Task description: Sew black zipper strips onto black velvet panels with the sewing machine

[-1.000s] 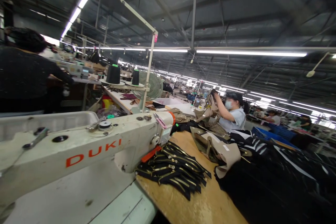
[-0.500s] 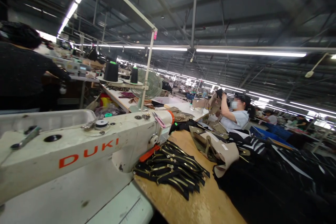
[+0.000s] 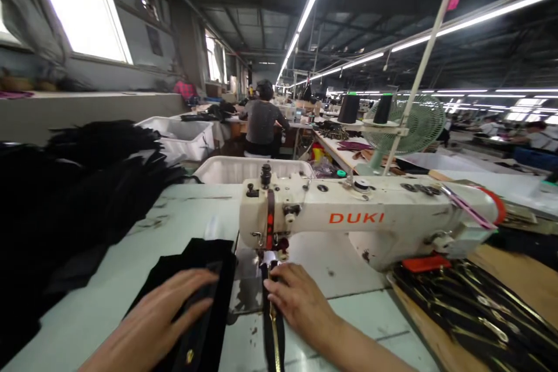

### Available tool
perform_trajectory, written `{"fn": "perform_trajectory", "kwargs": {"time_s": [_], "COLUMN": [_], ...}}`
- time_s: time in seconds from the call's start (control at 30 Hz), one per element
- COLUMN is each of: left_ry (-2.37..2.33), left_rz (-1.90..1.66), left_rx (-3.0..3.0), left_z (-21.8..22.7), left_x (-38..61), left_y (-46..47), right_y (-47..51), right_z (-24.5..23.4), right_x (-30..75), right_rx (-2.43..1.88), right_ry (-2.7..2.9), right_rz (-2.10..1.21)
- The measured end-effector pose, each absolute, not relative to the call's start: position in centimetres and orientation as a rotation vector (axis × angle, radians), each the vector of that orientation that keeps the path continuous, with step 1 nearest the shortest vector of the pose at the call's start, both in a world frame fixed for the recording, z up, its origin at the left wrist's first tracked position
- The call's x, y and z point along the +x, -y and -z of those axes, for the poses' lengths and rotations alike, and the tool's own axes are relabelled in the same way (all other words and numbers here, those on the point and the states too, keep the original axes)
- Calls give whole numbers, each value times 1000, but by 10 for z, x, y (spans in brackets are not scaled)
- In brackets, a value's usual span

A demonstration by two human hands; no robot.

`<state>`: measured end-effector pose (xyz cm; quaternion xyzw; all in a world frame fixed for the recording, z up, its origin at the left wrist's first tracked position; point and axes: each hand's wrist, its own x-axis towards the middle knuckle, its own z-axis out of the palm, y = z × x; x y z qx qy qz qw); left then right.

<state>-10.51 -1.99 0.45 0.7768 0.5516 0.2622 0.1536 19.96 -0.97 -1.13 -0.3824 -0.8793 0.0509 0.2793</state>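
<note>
A white sewing machine (image 3: 314,209) with DUKI in orange letters stands in front of me. Under its needle area runs a black zipper (image 3: 274,331) with gold teeth, lying lengthwise toward me. My right hand (image 3: 300,302) has its fingers and thumb closed on the zipper's upper part, close to the presser foot. To the left of it lies a piece of black fabric (image 3: 213,314), with a small gold zipper pull showing low on it. My left hand (image 3: 174,308) rests over this fabric, fingers stretched out and thumb apart.
Black fabric pieces (image 3: 78,203) are heaped on the left. More gold-toothed zippers (image 3: 475,314) lie on a brown board at the right. Behind the machine are a white bin (image 3: 253,168), thread cones (image 3: 349,109) and a green fan (image 3: 418,125). A person (image 3: 263,122) sits farther back.
My view has swung left and down from the pile of zippers to the needle end of the machine. Both hands, out of sight before, now show, the right on a zipper.
</note>
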Motion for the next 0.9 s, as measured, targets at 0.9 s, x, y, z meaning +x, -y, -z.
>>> {"fn": "perform_trajectory", "kwargs": {"time_s": [0.9], "left_ry": [-1330], "left_rz": [-716], "left_rx": [2992], "left_z": [24], "left_x": [-31], "left_y": [41], "right_y": [20], "right_z": [28], "right_x": [198], "right_rx": [-912], "right_ry": [2328], "right_rz": [136]}}
